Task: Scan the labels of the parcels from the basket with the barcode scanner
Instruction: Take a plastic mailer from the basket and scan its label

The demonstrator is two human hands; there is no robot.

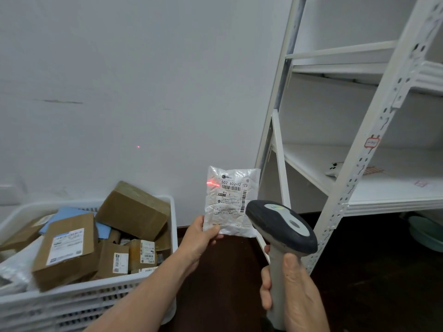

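Lower right, the right hand (293, 293) wraps the barcode scanner (282, 226) handle, head tilted up. At center, the left hand (200, 238) pinches a white parcel (231, 200) by its lower corner, label facing, red light on its left edge. Lower left, a white basket (84, 305) holds cardboard boxes (67, 248). Behind stand a white wall (143, 68) and white shelving (359, 152).

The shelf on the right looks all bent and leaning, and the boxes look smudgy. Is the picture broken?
No. In the head view, the wide lens makes the straight shelf lean; the boxes in the basket are smeared by motion blur; the plastic parcel in the left hand shines with glare, and the scanner's red light falls left of its barcode.
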